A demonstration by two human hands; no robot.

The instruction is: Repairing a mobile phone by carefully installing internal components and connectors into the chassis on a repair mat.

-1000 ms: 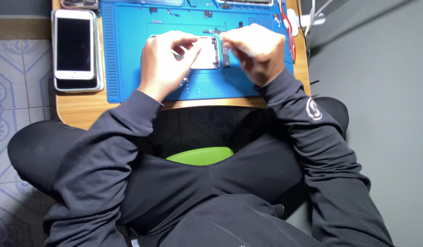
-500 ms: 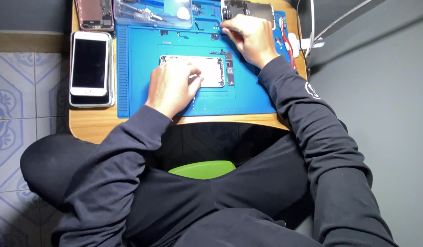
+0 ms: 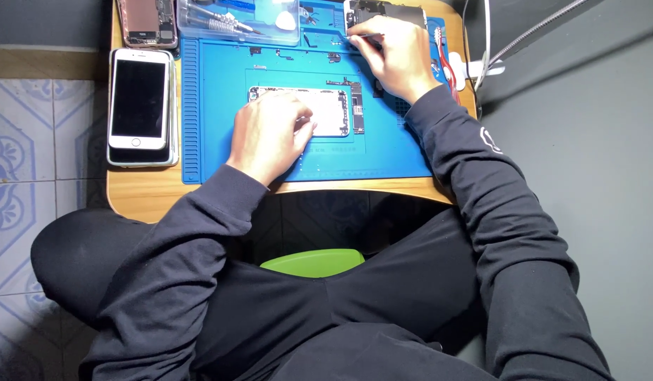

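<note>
left hand (image 3: 270, 134) on opened phone (image 3: 319, 111); long axis left-right | right hand (image 3: 397, 56) apart

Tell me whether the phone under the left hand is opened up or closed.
Opened up. The phone lies flat on the blue mat with no screen on it, its board and inner parts showing beside the left hand.

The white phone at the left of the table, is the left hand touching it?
No, the left hand rests on the opened phone on the blue mat, apart from the white phone.
</note>
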